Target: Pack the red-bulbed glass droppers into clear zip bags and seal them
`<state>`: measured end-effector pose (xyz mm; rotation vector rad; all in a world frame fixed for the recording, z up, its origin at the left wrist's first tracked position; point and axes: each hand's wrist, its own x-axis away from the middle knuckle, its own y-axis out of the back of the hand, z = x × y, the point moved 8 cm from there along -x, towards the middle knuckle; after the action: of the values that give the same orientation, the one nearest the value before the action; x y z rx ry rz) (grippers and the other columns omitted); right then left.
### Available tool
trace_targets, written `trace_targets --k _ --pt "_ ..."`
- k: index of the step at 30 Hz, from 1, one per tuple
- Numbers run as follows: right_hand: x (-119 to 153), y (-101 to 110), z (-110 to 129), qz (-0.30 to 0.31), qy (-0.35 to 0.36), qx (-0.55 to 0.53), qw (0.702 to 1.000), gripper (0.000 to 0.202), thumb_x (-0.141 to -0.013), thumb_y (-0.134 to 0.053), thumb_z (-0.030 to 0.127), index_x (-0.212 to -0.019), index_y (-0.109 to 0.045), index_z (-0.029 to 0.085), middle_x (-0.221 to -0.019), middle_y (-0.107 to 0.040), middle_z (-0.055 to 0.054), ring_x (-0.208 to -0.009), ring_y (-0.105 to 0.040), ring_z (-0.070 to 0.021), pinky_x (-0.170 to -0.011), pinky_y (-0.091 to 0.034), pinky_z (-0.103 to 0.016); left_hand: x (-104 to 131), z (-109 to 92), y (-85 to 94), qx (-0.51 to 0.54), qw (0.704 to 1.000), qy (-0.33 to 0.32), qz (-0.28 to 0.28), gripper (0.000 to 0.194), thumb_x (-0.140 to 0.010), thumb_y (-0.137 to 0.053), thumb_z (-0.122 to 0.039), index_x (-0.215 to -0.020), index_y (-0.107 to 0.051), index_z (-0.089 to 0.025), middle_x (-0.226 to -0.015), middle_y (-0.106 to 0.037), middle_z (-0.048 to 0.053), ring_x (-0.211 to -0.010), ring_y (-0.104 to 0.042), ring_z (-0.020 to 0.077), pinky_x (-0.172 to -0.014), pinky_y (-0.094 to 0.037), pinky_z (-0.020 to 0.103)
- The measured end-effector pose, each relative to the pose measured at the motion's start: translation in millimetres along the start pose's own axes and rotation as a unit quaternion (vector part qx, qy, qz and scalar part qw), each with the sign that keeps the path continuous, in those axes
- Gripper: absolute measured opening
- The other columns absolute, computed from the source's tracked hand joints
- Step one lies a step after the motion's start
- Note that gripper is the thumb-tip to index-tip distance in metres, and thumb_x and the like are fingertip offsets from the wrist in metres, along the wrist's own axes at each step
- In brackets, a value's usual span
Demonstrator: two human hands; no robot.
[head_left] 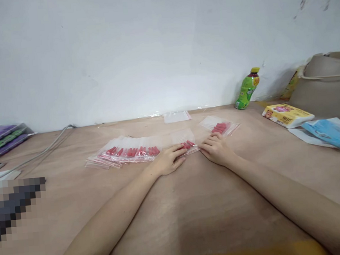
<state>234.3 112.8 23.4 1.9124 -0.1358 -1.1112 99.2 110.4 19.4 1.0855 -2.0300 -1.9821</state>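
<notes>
Near the middle of the table, a clear zip bag (183, 136) with small red pieces lies between my hands. My left hand (170, 159) rests on its left part, fingers slightly apart over the red pieces. My right hand (215, 149) has its fingers together at the bag's right corner, and the thumb side touches that edge; whether it pinches the plastic is hard to see. Just beyond my right hand lies another bag group (220, 127) with red pieces. A fanned row of similar filled bags (133, 149) stretches to the left of my left hand.
An unfilled-looking bag (177, 116) lies near the wall. At the right stand a green bottle (247, 90), a yellow tissue pack (288, 115), a blue packet (335, 133) and a grey-beige bin (326, 87). Purple packets (4, 136) and a cable (52, 144) are at the left.
</notes>
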Motion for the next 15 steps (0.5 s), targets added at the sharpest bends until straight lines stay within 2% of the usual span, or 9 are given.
trace_targets --k 9,15 --pt "-1.2 7.2 9.3 0.004 0.055 0.053 0.997 0.031 -0.086 -0.039 0.017 -0.063 -0.060 0.020 -0.058 -0.058 -0.001 -0.066 -0.045 -0.0134 -0.086 -0.027 -0.036 -0.2 -0.5 1.1 0.005 1.000 0.016 -0.019 0.035 -0.088 -0.047 -0.024 -0.122 -0.050 -0.021 -0.126 -0.050 0.007 -0.114 -0.048 0.0208 -0.096 -0.041 0.036" --pt "-2.8 6.9 13.6 0.021 0.090 0.041 0.995 0.033 -0.085 -0.036 0.013 -0.061 -0.057 0.021 -0.058 -0.056 0.001 -0.065 -0.043 -0.0124 -0.091 -0.022 -0.037 1.3 0.8 1.6 -0.008 0.999 0.014 -0.033 0.034 -0.088 -0.046 -0.025 -0.122 -0.050 -0.023 -0.124 -0.052 0.006 -0.111 -0.050 0.0200 -0.093 -0.043 0.035"
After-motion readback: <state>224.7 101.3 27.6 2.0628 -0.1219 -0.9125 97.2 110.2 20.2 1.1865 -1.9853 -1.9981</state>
